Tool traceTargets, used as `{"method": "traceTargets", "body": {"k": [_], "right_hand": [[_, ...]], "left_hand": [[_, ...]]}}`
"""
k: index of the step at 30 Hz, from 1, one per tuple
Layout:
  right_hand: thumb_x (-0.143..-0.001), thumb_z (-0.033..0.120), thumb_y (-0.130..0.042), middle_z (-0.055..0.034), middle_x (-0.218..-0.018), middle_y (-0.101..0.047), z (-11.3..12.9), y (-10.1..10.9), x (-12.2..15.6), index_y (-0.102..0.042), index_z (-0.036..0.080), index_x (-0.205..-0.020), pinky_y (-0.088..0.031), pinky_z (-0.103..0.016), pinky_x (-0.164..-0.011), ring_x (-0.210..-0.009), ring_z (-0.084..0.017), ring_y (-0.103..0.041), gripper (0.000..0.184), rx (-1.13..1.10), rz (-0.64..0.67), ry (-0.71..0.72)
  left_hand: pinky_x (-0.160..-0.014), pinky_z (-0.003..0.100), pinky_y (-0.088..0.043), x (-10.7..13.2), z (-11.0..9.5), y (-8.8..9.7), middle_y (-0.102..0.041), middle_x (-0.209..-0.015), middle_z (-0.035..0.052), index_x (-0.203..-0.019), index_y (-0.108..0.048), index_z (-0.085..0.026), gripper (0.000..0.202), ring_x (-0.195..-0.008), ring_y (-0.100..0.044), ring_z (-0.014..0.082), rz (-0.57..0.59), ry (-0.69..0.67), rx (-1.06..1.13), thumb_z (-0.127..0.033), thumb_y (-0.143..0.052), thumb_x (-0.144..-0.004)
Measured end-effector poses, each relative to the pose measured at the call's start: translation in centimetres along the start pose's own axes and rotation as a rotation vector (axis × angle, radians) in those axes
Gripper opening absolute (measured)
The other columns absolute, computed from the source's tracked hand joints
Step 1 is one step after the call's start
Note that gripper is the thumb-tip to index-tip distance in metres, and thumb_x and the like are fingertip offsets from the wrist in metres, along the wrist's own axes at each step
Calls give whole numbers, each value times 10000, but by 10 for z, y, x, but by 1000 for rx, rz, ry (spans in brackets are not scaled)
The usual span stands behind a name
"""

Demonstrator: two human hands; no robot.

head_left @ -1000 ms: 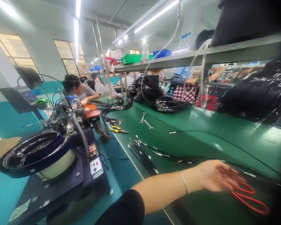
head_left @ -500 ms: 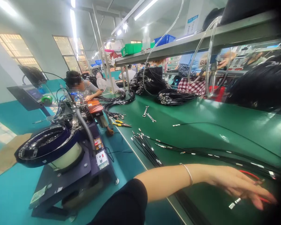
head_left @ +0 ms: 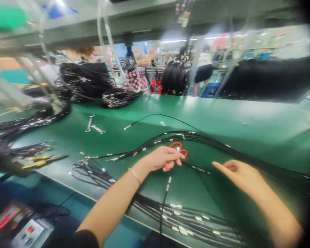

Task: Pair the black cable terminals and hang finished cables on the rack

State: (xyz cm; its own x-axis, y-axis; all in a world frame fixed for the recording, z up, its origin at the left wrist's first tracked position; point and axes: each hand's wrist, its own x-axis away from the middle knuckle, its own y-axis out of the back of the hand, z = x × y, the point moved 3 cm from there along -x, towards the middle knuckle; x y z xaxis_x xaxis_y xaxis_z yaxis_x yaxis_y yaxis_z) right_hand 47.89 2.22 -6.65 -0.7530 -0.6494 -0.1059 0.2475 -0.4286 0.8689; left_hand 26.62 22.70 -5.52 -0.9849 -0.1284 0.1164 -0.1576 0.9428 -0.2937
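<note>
My left hand (head_left: pixel 167 158) is over the middle of the green table, its fingers pinched together. A small silver connector (head_left: pixel 178 149) shows at its fingertips, seemingly the end of a black cable. Red-handled scissors (head_left: pixel 184 152) lie right behind these fingers, their blades hidden. To the right, my right hand (head_left: pixel 236 172) is in the air with its index finger stretched out, and nothing visible in it. A short cable end with white marks (head_left: pixel 200 169) lies between the hands. Another single black cable (head_left: pixel 165 194) with a silver tip lies in front of my left hand.
Black cables (head_left: pixel 191 136) curve across the table (head_left: pixel 113 120) behind my hands. A cable bundle (head_left: pixel 186 217) lies along the front edge. Two wrenches (head_left: pixel 94 127) and yellow-handled pliers (head_left: pixel 45 161) are to the left. Coiled cable heaps (head_left: pixel 88 81) stand at the back beneath a shelf.
The view has swung right. My right hand has come into sight. My left hand, spread over the scissors before, now has its fingers pinched with a connector at the tips.
</note>
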Motion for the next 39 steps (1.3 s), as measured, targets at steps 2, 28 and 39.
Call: {"method": "traceTargets", "body": {"k": [2, 28, 39], "right_hand": [[-719, 686, -632, -95, -774, -728, 2, -11, 1, -719, 180, -765, -515, -360, -630, -677, -247, -671, 516, -100, 159, -53], [-740, 511, -727, -36, -683, -630, 62, -27, 31, -693, 146, -860, -412, -215, -458, -536, -109, -516, 386, -737, 529, -9], [-830, 405, -710, -33, -629, -619, 78, -19, 60, -664, 122, -784, -433, -183, -483, -528, -89, -539, 291, -819, 1085, 68]], "left_hand": [[-356, 178, -296, 0, 2, -8, -628, -768, 11, -992, -671, -84, 382, -377, -454, 19, -13, 20, -15, -423, -707, -819], [-444, 189, -485, 1, 5, -28, -739, -767, 103, -759, -737, -84, 274, -548, -618, 111, -351, -147, -61, -337, -814, -692], [-418, 178, -471, 6, -9, -25, -749, -823, 103, -720, -737, -91, 247, -511, -595, 88, -441, -269, -53, -333, -784, -730]]}}
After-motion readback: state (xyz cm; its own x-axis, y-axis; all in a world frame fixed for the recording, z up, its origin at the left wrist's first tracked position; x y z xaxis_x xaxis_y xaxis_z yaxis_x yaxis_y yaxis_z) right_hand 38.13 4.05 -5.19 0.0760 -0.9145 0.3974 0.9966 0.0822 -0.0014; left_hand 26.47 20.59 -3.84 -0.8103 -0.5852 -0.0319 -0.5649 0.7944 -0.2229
